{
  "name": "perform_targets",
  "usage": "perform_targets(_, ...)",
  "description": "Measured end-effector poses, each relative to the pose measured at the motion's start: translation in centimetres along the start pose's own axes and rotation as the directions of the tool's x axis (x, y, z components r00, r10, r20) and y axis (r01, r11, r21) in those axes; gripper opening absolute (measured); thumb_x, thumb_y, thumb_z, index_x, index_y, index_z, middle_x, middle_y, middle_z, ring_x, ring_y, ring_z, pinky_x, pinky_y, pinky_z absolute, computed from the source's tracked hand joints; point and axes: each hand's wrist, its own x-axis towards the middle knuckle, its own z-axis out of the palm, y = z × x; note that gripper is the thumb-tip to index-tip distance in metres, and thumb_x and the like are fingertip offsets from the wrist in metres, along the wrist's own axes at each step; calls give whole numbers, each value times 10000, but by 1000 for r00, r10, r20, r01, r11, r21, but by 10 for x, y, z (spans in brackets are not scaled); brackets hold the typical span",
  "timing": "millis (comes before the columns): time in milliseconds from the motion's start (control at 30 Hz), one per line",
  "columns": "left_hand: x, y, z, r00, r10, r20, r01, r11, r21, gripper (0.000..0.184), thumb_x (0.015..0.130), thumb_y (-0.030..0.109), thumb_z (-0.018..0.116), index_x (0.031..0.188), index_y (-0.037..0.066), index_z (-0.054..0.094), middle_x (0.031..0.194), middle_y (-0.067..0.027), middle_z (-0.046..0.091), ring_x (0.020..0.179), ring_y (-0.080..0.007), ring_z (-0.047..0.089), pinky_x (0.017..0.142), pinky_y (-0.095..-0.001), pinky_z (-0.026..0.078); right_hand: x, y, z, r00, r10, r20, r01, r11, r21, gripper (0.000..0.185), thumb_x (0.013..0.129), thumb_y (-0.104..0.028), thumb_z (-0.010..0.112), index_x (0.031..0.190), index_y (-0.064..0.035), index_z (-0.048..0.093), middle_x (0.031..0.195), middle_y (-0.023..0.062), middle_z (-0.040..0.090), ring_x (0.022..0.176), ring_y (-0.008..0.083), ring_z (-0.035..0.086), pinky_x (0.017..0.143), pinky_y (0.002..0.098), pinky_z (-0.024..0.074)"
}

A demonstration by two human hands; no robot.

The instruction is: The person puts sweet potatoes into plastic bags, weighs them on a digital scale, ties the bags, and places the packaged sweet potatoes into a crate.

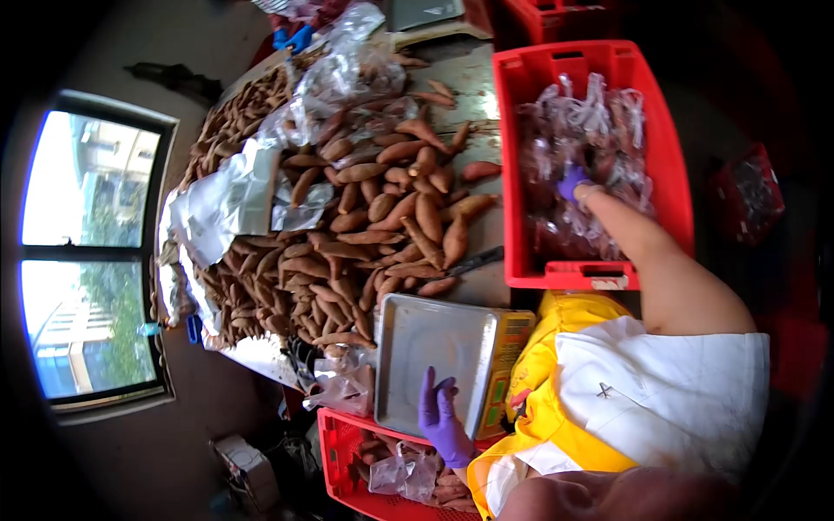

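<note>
My right hand [572, 183], in a purple glove, reaches into a red crate [665, 156] and touches clear bags of sweet potatoes [556, 227]. Its fingers are small and partly lost among the plastic, so their grip cannot be made out. My left hand [445, 427], gloved in purple too, is over the near edge of a weighing scale [439, 347] with fingers spread and nothing in them. The scale's metal pan is bare. Beside the scale lies a large heap of loose sweet potatoes [347, 252] on the table.
A second red crate [347, 482] below the scale holds sweet potatoes and plastic. Clear plastic bags [343, 78] and a silvery sheet [230, 204] lie on the heap. Blue-gloved hands [295, 38] of another person show at the far end. A small red crate [749, 193] stands right.
</note>
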Motion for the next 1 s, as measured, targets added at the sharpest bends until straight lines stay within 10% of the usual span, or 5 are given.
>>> perform_targets(133, 5, -24, -20, 992, -115, -54, 111, 991, -72, 358, 932, 45, 564, 1284, -21, 563, 998, -104, 679, 895, -150, 626, 828, -276, 495, 105, -55, -108, 494, -349, 797, 620, 783, -42, 519, 824, -449, 532, 1132, -53, 666, 1190, 200, 632, 1058, 362, 626, 900, 440, 499)
perform_targets(500, -2, -16, -21, 941, -225, -251, 214, 974, -70, 383, 973, 166, 535, 1323, 11, 535, 1028, -122, 693, 876, -157, 646, 807, -279, 498, 204, -549, -211, 913, -275, -300, 400, 745, 535, 1220, 635, -582, 798, 1529, -148, 90, 1498, 242, 295, 1321, 393, 390, 1061, 443, 364)
perform_targets(700, -54, -86, -68, 949, -171, -266, 133, 979, -154, 388, 1013, 185, 462, 1357, 10, 492, 1044, -144, 677, 891, -192, 649, 855, -316, 514, 234, -595, -232, 920, -367, -140, 269, 328, 906, 300, 934, -366, 548, 902, -128, 727, 971, 93, 706, 859, 297, 668, 769, 381, 514)
perform_targets(867, -47, -63, -61, 868, -188, -458, 100, 973, -210, 337, 951, 34, 503, 1275, -31, 566, 984, -132, 681, 857, -165, 632, 824, -274, 500, 183, -581, -360, 543, -554, -631, 690, -133, 711, 276, 979, -292, 538, 936, -86, 717, 886, 43, 714, 820, 165, 656, 816, 282, 496)
perform_targets(1000, -20, -37, -74, 876, 38, -480, -87, 993, -80, 364, 952, 51, 513, 1307, -19, 546, 1009, -81, 658, 860, -130, 591, 815, -249, 473, 110, -548, -473, 228, -844, -485, 78, -481, 873, 273, 991, -249, 534, 982, -37, 705, 737, -36, 626, 630, 56, 535, 583, 188, 436)
